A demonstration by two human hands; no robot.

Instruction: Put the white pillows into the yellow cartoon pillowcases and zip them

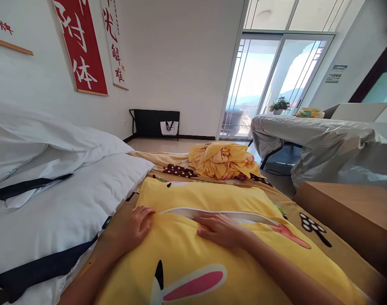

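Observation:
A yellow pillowcase (187, 250) with a printed pink and white rabbit ear lies in front of me, plump with filling. Across its upper part runs a long zippered opening (181, 210), which gapes and lets some white filling show. At the left end of this opening, my left hand (140, 224) is closed on the pillowcase's edge, fingers curled over the cloth. My right hand (219, 229) grips the near lip of the opening around its middle, with the thumb outside and the fingers along the gap. Its fingertips are partly hidden.
White pillows with dark bands (85, 190) are piled at left. Beyond the pillowcase, a crumpled yellow cloth (223, 159) lies on the patterned bedding (339, 250). At right stand a brown box (349, 199) and a table under plastic sheeting (323, 131).

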